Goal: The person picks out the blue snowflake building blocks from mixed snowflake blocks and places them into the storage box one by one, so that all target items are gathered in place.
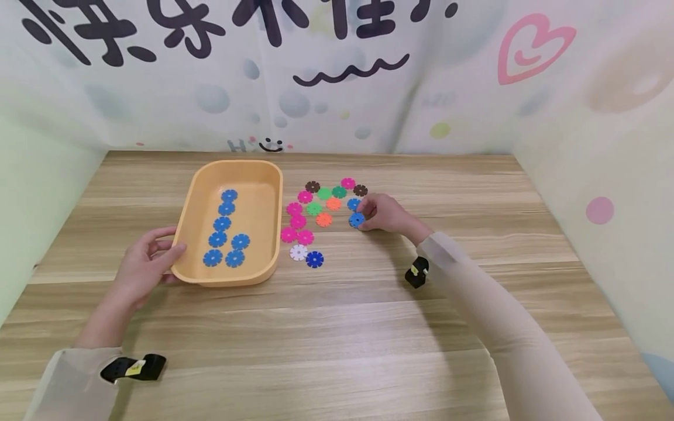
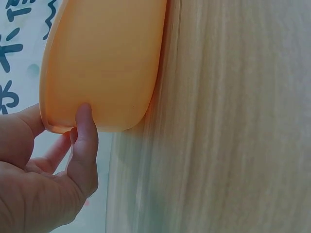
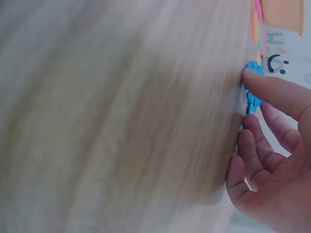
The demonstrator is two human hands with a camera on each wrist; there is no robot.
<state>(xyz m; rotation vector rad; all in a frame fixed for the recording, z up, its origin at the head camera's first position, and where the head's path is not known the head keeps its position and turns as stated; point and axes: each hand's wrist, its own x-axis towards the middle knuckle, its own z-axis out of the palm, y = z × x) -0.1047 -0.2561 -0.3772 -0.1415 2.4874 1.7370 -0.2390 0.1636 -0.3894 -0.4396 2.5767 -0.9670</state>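
The left grip (image 1: 147, 263) clamps the orange tray (image 1: 258, 199) at its near-left corner; the right grip (image 1: 387, 215) pinches a blue disc (image 1: 356, 220) low over the bench (image 1: 326, 351), beside another blue disc (image 1: 353, 204).

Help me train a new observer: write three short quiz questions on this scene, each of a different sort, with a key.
1. Multiple choice: what colour is the round, notched plastic disc that the person's right hand touches?
A) pink
B) blue
C) white

2. True or false: the person's left hand holds the light-orange, round-cornered plastic tray by its edge.

3. Count: how many blue, notched plastic discs lie inside the tray?

Key:
1. B
2. True
3. Seven
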